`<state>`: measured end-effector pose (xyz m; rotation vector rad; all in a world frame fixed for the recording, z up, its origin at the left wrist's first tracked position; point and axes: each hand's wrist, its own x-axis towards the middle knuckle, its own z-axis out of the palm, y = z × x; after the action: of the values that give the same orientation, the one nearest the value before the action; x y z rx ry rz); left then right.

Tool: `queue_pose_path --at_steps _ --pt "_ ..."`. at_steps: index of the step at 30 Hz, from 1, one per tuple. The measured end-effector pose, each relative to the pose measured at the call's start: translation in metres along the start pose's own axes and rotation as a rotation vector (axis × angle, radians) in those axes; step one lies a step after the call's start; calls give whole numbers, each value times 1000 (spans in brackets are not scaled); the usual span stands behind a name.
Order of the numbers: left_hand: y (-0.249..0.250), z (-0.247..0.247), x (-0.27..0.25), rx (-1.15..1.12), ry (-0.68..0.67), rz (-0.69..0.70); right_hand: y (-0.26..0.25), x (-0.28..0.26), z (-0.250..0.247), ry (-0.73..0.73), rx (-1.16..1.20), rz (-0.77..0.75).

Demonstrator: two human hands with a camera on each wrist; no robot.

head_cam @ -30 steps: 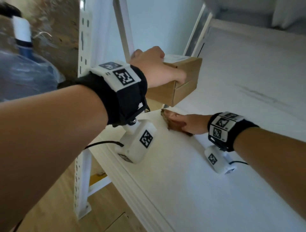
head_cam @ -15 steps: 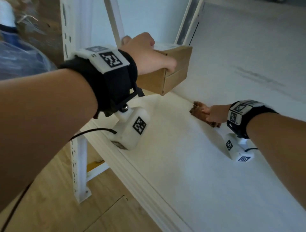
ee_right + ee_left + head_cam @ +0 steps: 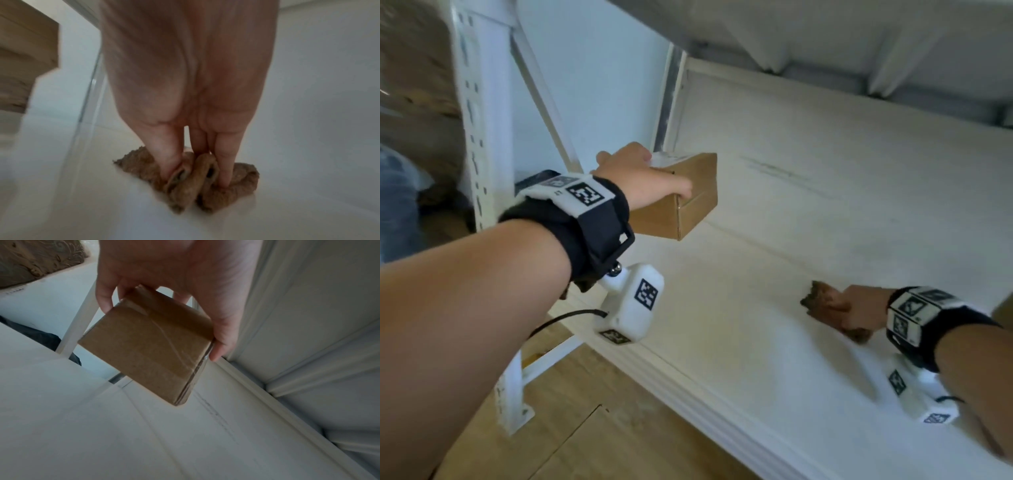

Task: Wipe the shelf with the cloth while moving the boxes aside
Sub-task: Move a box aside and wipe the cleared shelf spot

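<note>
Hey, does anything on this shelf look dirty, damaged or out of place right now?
Dark scuff streaks mark the shelf near its back, beyond the cardboard box held up by the left hand. Nothing looks spilled or broken.

One cardboard box (image 3: 681, 195) is in view, a small brown one sealed with clear tape. There is one cloth (image 3: 825, 303), brown and bunched up. One white shelf board (image 3: 774, 342) lies under both, with one more shelf level (image 3: 825, 31) above it. Two hands show: the left hand (image 3: 640, 178) and the right hand (image 3: 859, 308). Each wrist carries one black band, two in all, and one white camera unit, again two.
</note>
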<state>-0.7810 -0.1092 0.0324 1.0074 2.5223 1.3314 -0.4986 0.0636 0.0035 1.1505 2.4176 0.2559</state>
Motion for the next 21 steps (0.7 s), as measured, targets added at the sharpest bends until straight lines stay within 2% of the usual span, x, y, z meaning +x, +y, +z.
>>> queue_pose_path --at_steps 3,7,10,13,15,18,21 --pt "4 -2 -7 -20 7 -14 -8 -7 4 -6 107 -151" --pt "4 5 -10 -9 9 -32 -55 -4 0 35 263 -365" --pt "2 9 -7 -7 28 -42 -96 14 -20 99 197 -459" --pt "-4 14 1 25 41 -47 -113 39 -43 89 202 -458" --pt "-9 18 7 45 33 -56 -113 56 -53 60 127 -412" --pt "-14 26 16 59 25 -58 -100 79 -57 71 18 -320" --pt "-14 34 23 77 7 -41 -73 88 -49 90 85 -254"
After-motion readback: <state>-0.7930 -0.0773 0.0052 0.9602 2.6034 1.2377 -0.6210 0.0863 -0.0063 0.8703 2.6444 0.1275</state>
